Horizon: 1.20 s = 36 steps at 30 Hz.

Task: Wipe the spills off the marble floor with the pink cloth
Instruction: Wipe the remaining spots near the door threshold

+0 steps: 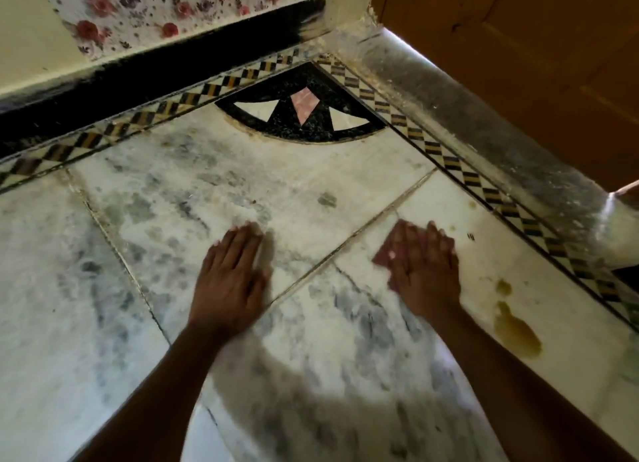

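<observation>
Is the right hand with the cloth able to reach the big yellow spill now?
Probably yes. The right hand presses the pink cloth flat on the floor, and only bare marble lies between it and the yellow spill.

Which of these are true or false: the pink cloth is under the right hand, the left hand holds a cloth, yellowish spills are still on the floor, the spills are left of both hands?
1. The pink cloth is under the right hand. True.
2. The left hand holds a cloth. False: it lies flat and bare on the marble floor.
3. Yellowish spills remain. True.
4. The spills lie left of both hands. False: they are right of the right hand.
</observation>
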Tool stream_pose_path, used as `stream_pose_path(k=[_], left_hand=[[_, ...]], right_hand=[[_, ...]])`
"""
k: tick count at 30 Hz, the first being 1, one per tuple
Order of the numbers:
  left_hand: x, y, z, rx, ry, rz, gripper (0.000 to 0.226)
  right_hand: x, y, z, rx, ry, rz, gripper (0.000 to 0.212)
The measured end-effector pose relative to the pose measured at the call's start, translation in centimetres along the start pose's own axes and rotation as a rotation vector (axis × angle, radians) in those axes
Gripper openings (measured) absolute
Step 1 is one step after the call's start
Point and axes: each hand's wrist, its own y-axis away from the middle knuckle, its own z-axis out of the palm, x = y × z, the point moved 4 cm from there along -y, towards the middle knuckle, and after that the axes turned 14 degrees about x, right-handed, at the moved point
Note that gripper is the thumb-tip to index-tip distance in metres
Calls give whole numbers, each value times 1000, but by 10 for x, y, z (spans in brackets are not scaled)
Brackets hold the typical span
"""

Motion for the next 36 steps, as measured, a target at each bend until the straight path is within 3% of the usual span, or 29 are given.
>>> stream_pose_path(k=[2, 3, 5, 7, 9, 11, 13, 15, 16, 18, 20, 22, 24, 26, 28, 30, 31, 33, 34, 36], left_hand=[[38, 5, 19, -14, 63, 26, 71], [61, 5, 30, -22, 83, 32, 70], [102, 7, 49, 9, 82, 7, 65], [116, 2, 56, 42, 33, -33, 63], [113, 3, 59, 45, -11, -57, 64], [110, 5, 61, 52, -7, -56, 64], [110, 5, 65, 60, -1, -59, 63], [108, 5, 71, 83, -12, -54, 64], [106, 6, 74, 95, -14, -53, 64], [106, 6, 75, 106, -12, -51, 64], [107, 5, 72, 96, -12, -63, 64], [108, 4, 68, 90, -8, -68, 64], [108, 5, 69, 98, -5, -69, 65], [108, 5, 73, 104, -8, -63, 65], [105, 5, 80, 107, -13, -62, 66], [101, 7, 85, 106, -23, -58, 66], [101, 7, 85, 113, -23, -59, 66], [102, 6, 84, 113, -28, -57, 66], [102, 7, 83, 104, -35, -56, 65], [103, 6, 81, 95, -33, -58, 65]], right_hand=[[-9, -42, 8, -18, -25, 184, 74], [-20, -59, 12, -60, -38, 188, 81], [-36, -70, 21, -50, -12, -9, 89], [-36, -46, 21, 19, -13, -333, 75], [-9, -16, 16, 29, -68, -503, 64], [29, -21, 13, 18, -73, -383, 63], [51, -57, 14, 55, -3, -61, 65], [41, -103, 23, 45, -1, 224, 71], [27, -123, 29, 5, -2, 268, 76], [-5, -147, 34, -56, 9, 171, 83], [-28, -138, 30, -65, -18, -101, 76], [-18, -103, 21, -50, -58, -370, 70], [18, -85, 14, -100, 44, -448, 79], [50, -115, 15, -159, 158, -201, 95], [41, -160, 17, -81, 1, 99, 82], [2, -196, 14, -77, -95, 172, 75], [-14, -201, 19, -83, -45, 69, 82], [-36, -182, 28, -85, 58, -363, 102], [-32, -158, 29, -62, 49, -533, 103], [2, -112, 28, -26, 4, -636, 90]])
